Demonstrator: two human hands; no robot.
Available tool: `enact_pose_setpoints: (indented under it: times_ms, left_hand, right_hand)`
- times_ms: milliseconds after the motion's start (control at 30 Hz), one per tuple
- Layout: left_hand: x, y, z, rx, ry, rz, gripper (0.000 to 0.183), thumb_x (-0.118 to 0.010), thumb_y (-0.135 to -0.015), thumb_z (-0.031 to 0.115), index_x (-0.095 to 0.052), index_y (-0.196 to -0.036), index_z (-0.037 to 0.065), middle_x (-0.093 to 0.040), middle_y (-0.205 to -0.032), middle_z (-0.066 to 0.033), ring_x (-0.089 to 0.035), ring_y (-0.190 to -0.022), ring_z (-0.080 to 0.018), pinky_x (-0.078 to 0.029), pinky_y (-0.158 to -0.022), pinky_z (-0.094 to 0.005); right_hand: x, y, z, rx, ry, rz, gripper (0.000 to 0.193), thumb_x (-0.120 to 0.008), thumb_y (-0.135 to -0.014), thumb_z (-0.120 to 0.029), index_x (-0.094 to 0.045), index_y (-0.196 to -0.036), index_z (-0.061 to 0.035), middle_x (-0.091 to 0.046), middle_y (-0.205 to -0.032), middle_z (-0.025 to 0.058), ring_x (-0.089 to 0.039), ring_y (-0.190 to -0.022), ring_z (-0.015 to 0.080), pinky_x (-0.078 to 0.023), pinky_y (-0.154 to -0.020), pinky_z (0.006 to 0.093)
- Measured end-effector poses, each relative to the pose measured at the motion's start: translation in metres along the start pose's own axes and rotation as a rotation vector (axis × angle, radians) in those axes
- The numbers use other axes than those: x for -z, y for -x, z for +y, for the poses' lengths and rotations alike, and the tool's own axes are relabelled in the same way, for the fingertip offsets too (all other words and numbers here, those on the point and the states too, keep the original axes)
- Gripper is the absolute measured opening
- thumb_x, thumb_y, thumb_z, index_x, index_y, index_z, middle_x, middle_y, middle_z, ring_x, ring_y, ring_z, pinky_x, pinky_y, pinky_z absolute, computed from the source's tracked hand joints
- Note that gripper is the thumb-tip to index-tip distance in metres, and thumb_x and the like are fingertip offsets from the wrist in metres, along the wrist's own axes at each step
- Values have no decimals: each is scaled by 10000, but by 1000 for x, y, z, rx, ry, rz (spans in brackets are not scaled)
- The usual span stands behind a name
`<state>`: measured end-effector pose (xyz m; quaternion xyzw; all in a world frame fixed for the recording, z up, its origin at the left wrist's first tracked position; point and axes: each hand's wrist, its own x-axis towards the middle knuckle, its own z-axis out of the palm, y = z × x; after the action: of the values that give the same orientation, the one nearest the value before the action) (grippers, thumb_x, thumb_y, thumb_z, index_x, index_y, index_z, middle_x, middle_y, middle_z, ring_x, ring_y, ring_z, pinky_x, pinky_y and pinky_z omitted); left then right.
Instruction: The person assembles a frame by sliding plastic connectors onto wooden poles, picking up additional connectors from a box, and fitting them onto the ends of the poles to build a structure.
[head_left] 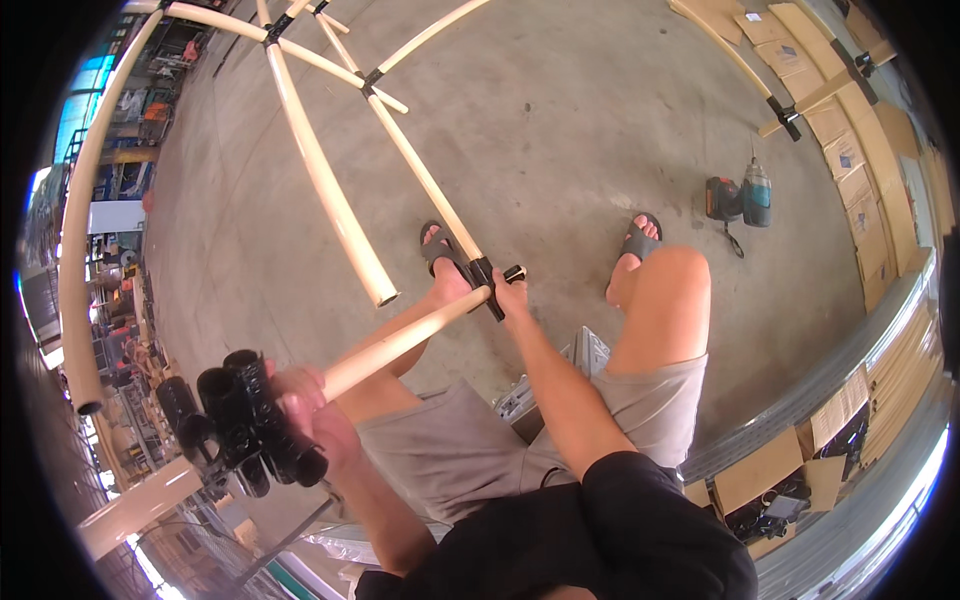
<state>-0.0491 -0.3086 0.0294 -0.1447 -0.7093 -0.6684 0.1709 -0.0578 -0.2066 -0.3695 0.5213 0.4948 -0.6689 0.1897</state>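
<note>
Workshop, concrete floor, cordless drill

**Clothing as observed**

Black top with short sleeves, forearms bare. Grey knee-length shorts. Dark open-toed sandals with broad straps on both feet. Left hand and right hand ungloved — no watch or rings visible.

Bare grey concrete floor in a daylit workshop; flattened cardboard sheets lie right of a cordless drill.
</note>
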Motion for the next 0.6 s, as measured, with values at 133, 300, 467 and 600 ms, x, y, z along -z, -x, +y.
enact_pose_setpoints:
  times_ms: [133, 300, 467, 600]
  left_hand:
    - [-13, 0, -2, -23, -12, 71, 333, -566, -932, 112, -522, -1215, -56, -447, -745, 5, -395, -668, -95, -359, -653, -289]
    - [-7, 11, -11, -16, -87, 98, 157, -591, -980, 106, -609, -1046, -35, -596, -847, -65, -564, -756, -166, -437, -667, -275]
    - [-22, 3, -11, 118, -186, 117, 105, -652, -948, 113, -631, -888, 29, -596, -811, -29, -559, -721, -156, -441, -686, -296]
    - [-13, 15, -20, 188, -212, 141, 150, -744, -886, 170, -670, -947, 54, -660, -892, 1, -607, -807, -130, -476, -759, -299]
  right_hand:
    - [8, 12, -2, 17, -158, -60, 716, -657, -890, -528, -532, -1259, 73, -635, -1232, 243, -625, -1152, 323, -483, -957, 405]
    - [14, 32, 0, 143, 193, -47, 669, -555, -947, -533, -608, -1229, 71, -649, -1195, 262, -624, -1139, 356, -483, -951, 413]
    - [33, -12, 21, 421, 463, -89, 549, -556, -935, -417, -643, -1159, 77, -632, -1181, 317, -611, -1144, 410, -491, -936, 464]
    - [10, 44, 13, 461, 847, 72, 583, -798, -729, -374, -644, -1095, 54, -689, -1078, 230, -659, -1046, 362, -508, -905, 417]
